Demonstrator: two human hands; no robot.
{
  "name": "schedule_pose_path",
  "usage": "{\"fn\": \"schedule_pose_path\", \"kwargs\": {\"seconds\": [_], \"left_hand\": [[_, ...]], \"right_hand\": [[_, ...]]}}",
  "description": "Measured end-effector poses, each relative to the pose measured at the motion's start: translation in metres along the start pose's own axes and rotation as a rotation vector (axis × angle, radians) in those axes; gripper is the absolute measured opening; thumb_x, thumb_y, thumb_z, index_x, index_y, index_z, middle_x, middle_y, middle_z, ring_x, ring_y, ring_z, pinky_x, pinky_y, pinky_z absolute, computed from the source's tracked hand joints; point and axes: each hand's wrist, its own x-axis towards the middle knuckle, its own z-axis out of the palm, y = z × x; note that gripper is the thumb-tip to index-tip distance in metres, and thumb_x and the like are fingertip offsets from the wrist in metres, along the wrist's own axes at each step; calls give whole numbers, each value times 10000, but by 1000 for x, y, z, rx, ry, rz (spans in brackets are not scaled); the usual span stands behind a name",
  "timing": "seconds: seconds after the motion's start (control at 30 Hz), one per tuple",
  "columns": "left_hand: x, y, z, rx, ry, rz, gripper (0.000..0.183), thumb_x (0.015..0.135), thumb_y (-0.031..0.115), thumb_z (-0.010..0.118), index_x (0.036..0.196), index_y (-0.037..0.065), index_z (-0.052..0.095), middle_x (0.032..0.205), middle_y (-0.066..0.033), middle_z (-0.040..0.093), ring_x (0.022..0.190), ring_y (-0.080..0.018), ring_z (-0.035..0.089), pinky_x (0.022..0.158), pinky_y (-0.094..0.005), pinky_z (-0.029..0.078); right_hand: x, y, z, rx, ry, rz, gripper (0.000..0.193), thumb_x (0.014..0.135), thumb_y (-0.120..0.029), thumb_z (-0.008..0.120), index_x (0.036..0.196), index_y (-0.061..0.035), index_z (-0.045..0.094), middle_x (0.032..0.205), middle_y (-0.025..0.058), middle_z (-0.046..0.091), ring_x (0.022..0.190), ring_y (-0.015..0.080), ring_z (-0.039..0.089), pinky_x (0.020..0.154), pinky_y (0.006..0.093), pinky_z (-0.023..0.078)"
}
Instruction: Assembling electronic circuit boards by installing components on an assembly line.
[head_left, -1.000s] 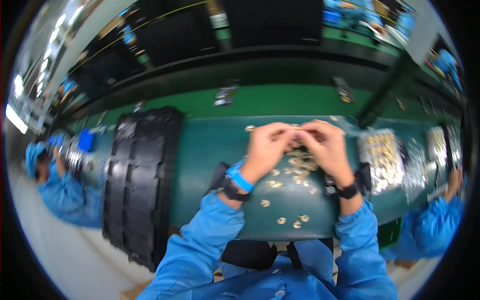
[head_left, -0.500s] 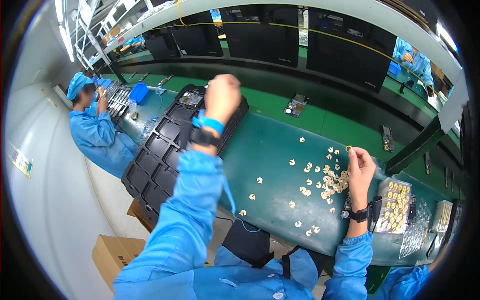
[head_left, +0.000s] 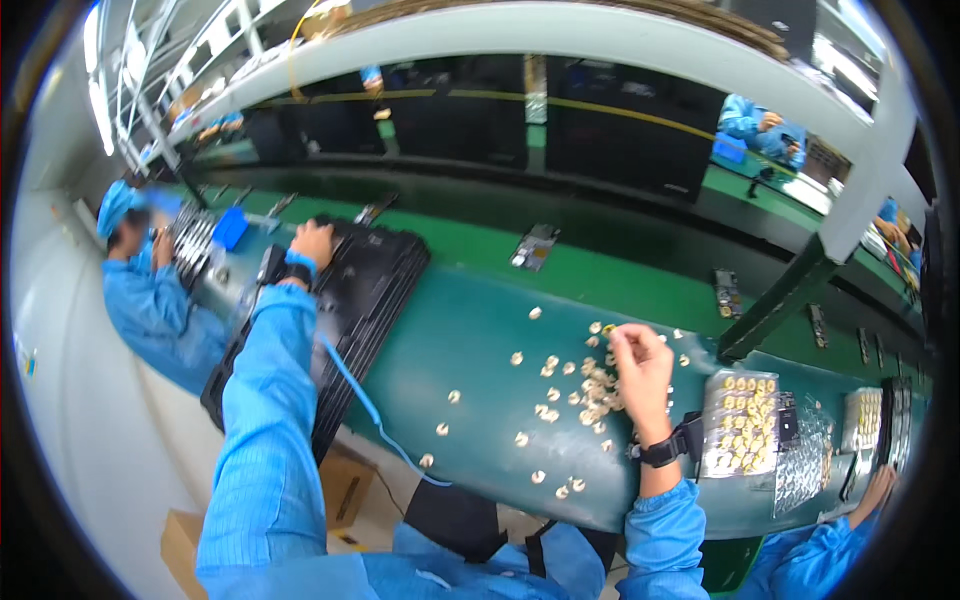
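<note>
My left hand (head_left: 313, 243) is at the far left corner of a black compartment tray (head_left: 350, 300), its fingers bent and their tips hidden. The tray's surface is smeared by motion. Around that wrist are a black band and a blue strap with a hanging blue cord (head_left: 360, 395). My right hand (head_left: 643, 368) is closed in a pinch on a small yellow ring (head_left: 609, 330), held above the green mat (head_left: 480, 330). Below and left of it lies a loose heap of small cream C-shaped pieces (head_left: 597, 390), with several more scattered around.
Right of my right hand lies a clear sheet of yellow round pieces (head_left: 741, 425), beside bubble wrap (head_left: 803, 465). Circuit boards (head_left: 535, 247) rest on the green strip behind. A metal post (head_left: 790, 295) rises at the right. Co-workers sit left (head_left: 160, 300) and right (head_left: 840, 545).
The whole view has shifted. My left hand has come down leftward to the tray's far corner from above its right part. My right hand keeps its pinch on the yellow ring near the heap.
</note>
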Motion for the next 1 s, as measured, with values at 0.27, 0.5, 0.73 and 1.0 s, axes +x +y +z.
{"fn": "schedule_pose_path", "kwargs": {"seconds": [0.27, 0.5, 0.73, 1.0], "left_hand": [[17, -98, 28, 109, -127, 322, 487, 810, 334, 784, 1268, 195, 694, 1390, -226, 593, 1257, -494, 552, 1067, -573, 499], [42, -110, 32, -58, -246, 331, 734, 504, 179, 991, 1178, 204, 702, 1257, -204, 593, 1197, -461, 586, 1003, -525, 548], [33, -88, -19, 223, -189, 322, 594, 611, 311, 974, 1065, 105, 651, 989, -179, 727, 997, -388, 693, 872, -509, 567], [-13, -43, -57, -258, 840, 465, 323, 839, -31, 723, 1133, -52, 591, 954, -214, 670, 814, -406, 666, 776, -464, 542]], "right_hand": [[-7, -5, 12, -27, -104, -26, 152, 974, -130, 715, 1005, 18, 734, 872, 102, 725, 686, 134, 673, 629, 290, 552], [-6, -10, 3, -46, -115, -54, 217, 990, -196, 691, 982, 20, 708, 808, 123, 701, 687, 190, 669, 659, 329, 542], [-3, -2, 1, -34, -127, -54, 222, 999, -202, 701, 1020, 18, 721, 827, 104, 711, 671, 141, 639, 633, 294, 517], [-10, 0, 9, -12, -55, -111, 226, 1003, -199, 700, 1038, 25, 701, 789, 74, 684, 627, 118, 602, 601, 288, 498]]}}
